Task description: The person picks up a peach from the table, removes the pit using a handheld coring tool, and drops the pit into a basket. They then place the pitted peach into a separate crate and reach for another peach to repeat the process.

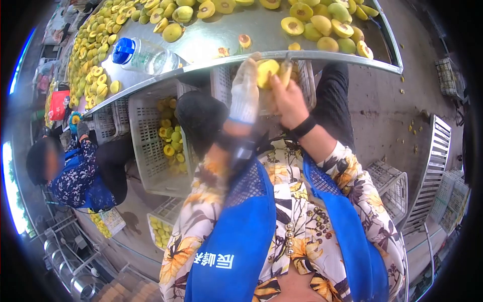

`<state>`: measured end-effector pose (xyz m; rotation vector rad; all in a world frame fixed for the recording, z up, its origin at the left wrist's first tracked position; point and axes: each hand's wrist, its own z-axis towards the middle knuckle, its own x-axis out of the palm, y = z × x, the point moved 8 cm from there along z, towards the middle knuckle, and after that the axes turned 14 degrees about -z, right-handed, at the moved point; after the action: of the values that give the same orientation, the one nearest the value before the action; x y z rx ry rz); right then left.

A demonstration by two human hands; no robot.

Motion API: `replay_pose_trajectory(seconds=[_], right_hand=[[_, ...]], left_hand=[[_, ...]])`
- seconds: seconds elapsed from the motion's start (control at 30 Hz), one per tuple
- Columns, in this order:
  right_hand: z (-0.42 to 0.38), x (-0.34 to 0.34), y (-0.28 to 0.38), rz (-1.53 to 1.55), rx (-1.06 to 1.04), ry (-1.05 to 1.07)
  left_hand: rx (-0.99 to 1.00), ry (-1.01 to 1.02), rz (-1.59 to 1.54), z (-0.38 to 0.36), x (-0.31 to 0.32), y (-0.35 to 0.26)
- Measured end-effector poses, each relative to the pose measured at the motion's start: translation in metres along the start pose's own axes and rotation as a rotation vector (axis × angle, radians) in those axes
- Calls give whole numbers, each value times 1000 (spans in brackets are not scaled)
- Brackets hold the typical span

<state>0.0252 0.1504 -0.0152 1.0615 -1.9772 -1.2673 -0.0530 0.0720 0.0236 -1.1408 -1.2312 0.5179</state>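
Note:
My left hand (244, 90), in a whitish glove, has its fingers closed around a cut yellow peach (266, 73) just off the table's near edge. My bare right hand (291, 103) is closed beside it, with the thumb against the fruit. From its fist rises a slim yellowish piece with a greyish tip (285, 71); blur hides whether it is a tool or fruit. On the metal table (211, 38) beyond, a peach half with a reddish centre (244, 41) lies near the edge.
Many peach halves (93, 50) cover the table's left side, and more lie at right (322, 25). A blue-capped bottle (146, 56) lies on its side. Crates (151, 146) stand below. Another person (80, 171) sits at left. A slatted metal rack (427, 171) stands at right.

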Motion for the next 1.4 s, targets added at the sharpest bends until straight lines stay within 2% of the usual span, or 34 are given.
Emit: replay_pose_trajectory(seconds=[0.07,0.13,0.2,0.33,0.6,0.7,0.77,0.83,0.9,1.1,1.2,1.27,1.33,1.4], right_hand=[[-2,-2,-1,-326,-129,-64],[-11,-7,18,-647,-332,-173],[-15,-5,25,-753,-339,-84],[-17,2,21,-876,-311,4],[-17,3,20,-913,-304,34],[-16,2,14,-925,-274,20],[-20,2,8,-929,-245,7],[-23,4,6,-932,-220,1],[-25,4,3,-916,-196,7],[-26,6,0,-854,-212,63],[-20,6,-4,-903,-250,120],[-16,5,3,-914,-322,176],[-14,6,2,-937,-323,166],[-11,8,-2,-876,-262,169]], left_hand=[[-162,-176,-224,1,-10,6],[-177,-230,-260,4,-22,11],[-257,-309,-314,3,-31,18],[-257,-300,-346,11,-42,31],[-219,-224,-365,6,-26,27],[-54,-120,-138,10,-31,28],[310,42,271,3,-12,-5],[274,72,247,3,-7,-10],[-166,-38,-205,8,-13,15],[-89,-11,-14,7,-8,3],[-319,8,-32,10,-9,7],[-129,95,28,13,-5,-5],[-211,-61,-66,10,-11,2],[-125,-83,-8,12,-17,10]])
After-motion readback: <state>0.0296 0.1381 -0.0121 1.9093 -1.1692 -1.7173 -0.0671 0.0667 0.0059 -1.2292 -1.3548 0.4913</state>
